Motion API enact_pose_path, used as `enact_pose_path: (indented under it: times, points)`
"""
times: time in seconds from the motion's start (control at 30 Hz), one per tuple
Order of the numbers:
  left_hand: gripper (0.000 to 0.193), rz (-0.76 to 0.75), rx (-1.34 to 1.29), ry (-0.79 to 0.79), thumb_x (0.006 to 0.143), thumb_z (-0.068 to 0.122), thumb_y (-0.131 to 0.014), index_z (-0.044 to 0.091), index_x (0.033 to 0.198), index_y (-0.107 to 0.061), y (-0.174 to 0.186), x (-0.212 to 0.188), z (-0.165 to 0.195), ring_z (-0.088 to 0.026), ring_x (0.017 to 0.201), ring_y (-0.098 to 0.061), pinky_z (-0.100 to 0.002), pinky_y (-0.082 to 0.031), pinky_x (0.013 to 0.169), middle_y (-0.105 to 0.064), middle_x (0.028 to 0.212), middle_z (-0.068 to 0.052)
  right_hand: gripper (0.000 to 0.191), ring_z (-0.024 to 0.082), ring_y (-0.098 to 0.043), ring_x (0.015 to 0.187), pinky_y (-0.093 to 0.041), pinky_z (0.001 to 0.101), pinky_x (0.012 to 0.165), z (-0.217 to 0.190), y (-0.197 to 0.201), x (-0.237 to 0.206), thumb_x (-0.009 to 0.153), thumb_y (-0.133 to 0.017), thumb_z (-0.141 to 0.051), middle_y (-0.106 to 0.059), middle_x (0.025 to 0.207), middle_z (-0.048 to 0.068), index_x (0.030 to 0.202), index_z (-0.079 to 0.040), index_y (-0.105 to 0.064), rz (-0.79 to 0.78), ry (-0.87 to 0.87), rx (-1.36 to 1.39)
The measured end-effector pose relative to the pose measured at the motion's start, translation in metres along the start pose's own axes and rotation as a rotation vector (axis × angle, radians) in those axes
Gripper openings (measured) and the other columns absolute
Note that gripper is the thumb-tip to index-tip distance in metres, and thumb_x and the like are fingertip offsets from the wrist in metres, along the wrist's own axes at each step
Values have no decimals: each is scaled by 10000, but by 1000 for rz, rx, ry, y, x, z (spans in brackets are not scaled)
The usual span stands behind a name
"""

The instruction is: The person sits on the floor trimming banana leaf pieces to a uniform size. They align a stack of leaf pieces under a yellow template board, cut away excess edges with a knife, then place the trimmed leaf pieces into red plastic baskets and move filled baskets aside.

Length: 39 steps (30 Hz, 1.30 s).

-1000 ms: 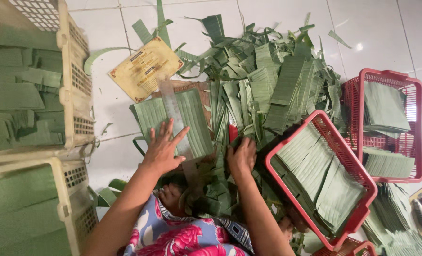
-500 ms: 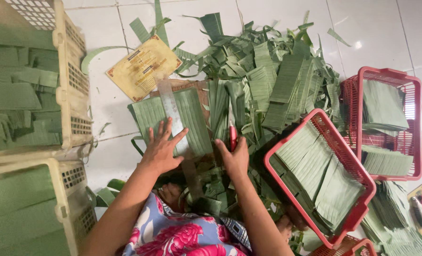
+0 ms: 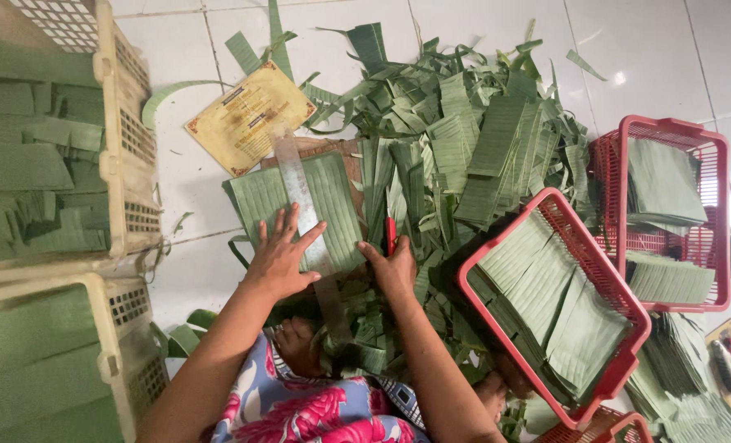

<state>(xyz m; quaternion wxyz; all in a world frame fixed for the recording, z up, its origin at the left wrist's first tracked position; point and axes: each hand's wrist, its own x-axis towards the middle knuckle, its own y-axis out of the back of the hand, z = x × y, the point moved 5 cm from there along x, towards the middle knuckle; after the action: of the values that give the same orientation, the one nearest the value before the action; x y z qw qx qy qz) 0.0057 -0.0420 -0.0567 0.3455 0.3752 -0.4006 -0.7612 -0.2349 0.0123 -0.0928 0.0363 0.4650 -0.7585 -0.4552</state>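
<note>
little changed since earlier, left hand point(image 3: 282, 256) still spread flat pinning metal ruler point(image 3: 306, 212) on leaf stack point(image 3: 337, 193), right hand point(image 3: 396, 264) grasping red cutter point(image 3: 390, 235)

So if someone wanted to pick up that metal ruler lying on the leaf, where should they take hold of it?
Probably by the far end of the metal ruler, coming from the top of the view. It lies flat on the leaf stack, and the left hand pins its middle, so only that bare end, jutting past the leaf's edge, offers an edge to pinch.
</note>
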Motion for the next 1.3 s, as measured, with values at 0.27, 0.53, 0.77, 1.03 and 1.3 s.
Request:
enact_pose_path:
  times: [0.27, 0.53, 0.77, 1.03, 1.3]
  points:
    - [1064, -27, 15, 10, 707, 494, -869, 419, 1571, -252, 1, -1, 1, -391, 1561, -81, -647, -102, 1228, -8, 1698, -153, 757, 380, -677, 961, -525, 439, 865, -2, 8, -7, 678, -882, -451, -689, 1055, 223, 1175, -2, -529, 69, 89, 200]
    - [1133, -23, 35, -2, 648, 537, -886, 411, 1575, -246, 2, -1, 1, -393, 1561, -83, -652, -115, 1228, -8, 1695, -160, 478, 341, -544, 1239, -437, 423, 1060, 41, 51, -10, 948, -698, -147, -552, 1348, 214, 1377, -8, -538, 436, 355, 243]
    - [1130, -31, 47, 4, 651, 521, -891, 404, 1574, -250, 1, -1, 2, -390, 1562, -87, -652, -120, 1228, -14, 1697, -155, 451, 359, -604, 883, -516, 411, 826, 3, 39, -16, 876, -780, -298, -637, 939, 209, 1151, -1, -581, 167, 230, 225]
    - [1127, -36, 33, 8, 666, 511, -887, 417, 1577, -231, 3, -2, 1, -377, 1570, -77, -638, -107, 1227, -4, 1701, -147, 723, 362, -671, 769, -534, 455, 738, -34, -1, 13, 617, -925, -531, -699, 839, 199, 976, -7, -577, -5, 98, 54]
    - [1118, -67, 36, 17, 679, 542, -878, 451, 1571, -209, -1, 0, -2, -357, 1570, -53, -630, -71, 1247, 22, 1702, -110, 715, 351, -702, 815, -545, 450, 773, -20, -8, 24, 598, -940, -515, -719, 863, 191, 966, -8, -592, -34, 82, 54]
